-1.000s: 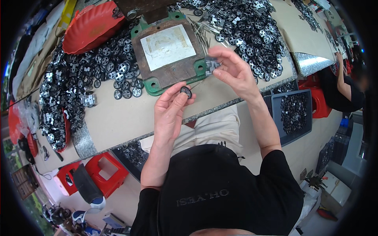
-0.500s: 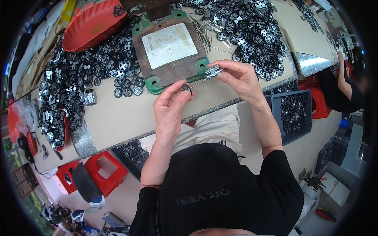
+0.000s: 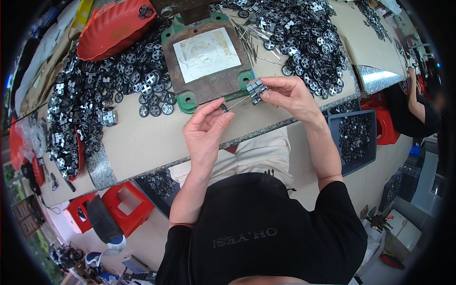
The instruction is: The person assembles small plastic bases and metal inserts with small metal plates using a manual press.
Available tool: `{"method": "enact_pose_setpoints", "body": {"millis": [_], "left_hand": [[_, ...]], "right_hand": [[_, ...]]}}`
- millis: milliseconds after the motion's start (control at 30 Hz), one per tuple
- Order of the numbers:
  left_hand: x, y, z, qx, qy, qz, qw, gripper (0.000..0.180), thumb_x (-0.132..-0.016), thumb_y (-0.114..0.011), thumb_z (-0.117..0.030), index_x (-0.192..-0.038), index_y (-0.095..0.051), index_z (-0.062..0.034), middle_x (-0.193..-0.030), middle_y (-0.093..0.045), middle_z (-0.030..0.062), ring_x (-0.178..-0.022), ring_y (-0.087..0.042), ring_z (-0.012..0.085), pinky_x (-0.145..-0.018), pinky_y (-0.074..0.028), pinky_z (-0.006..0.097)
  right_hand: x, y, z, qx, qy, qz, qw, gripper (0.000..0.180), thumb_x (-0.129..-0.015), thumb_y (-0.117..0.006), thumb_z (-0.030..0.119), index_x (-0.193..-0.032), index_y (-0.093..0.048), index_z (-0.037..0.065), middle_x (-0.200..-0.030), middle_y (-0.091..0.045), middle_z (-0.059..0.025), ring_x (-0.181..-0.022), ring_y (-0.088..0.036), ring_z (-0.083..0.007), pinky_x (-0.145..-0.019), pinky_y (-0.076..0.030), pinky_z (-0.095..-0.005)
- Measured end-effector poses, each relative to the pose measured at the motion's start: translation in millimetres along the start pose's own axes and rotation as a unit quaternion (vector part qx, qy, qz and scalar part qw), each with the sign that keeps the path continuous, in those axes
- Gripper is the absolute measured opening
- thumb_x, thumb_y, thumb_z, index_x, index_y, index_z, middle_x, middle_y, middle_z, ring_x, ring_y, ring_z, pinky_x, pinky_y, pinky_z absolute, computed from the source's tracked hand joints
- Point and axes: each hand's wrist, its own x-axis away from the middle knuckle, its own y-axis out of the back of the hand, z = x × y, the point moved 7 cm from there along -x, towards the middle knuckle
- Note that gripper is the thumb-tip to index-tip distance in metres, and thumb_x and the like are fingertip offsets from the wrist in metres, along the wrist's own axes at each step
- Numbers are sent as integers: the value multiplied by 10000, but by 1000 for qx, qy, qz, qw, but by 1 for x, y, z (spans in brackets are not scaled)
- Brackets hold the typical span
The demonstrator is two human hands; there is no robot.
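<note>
My left hand [image 3: 205, 126] pinches a small black wheel [image 3: 224, 108] between thumb and fingertips, the wheel seen nearly edge-on. From that wheel a thin metal rod [image 3: 238, 103] slants up to the right. Its far end meets a grey, blocky plastic part [image 3: 256, 89], but whether it enters the part I cannot tell. The thumb and fingers of my right hand [image 3: 288, 97] are closed on this part. Both hands are above the table's near edge, in front of a green and brown metal press base [image 3: 204, 91] with a white plate [image 3: 207, 54] on it.
Black wheels with silver spokes lie heaped left [image 3: 130, 58] and right [image 3: 308, 54] of the press. Loose metal rods [image 3: 247, 42] lie at its right side. A red scalloped tray [image 3: 111, 31] rests far left. A grey bin of parts [image 3: 354, 137] and another person's arm [image 3: 417, 97] are at right.
The wheel in my left hand has turned from partly face-on to nearly edge-on. My right hand has tilted the grey part, and the view has shifted slightly.
</note>
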Motion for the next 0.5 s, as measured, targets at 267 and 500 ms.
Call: {"method": "enact_pose_setpoints", "body": {"millis": [267,500], "left_hand": [[1,0,0,-11,3,2,1000,299,-734,-664,59,-1024,-594,32,-889,-560,35,-795,-578,96,-734,-473,203],[0,0,1,-1,8,1,1000,295,-739,-658,60,-1026,-594,32,-895,-571,42,-793,-576,94,-733,-472,204]], "right_hand": [[-1,2,-7,5,-40,-8,999,313,-788,-618,36,-1098,-590,2,-810,-636,-34,-609,-494,-34,-515,-389,-168],[-3,5,-11,-7,-37,-5,999,305,-796,-609,30,-1099,-589,2,-817,-633,-48,-621,-503,-49,-520,-395,-176]]}}
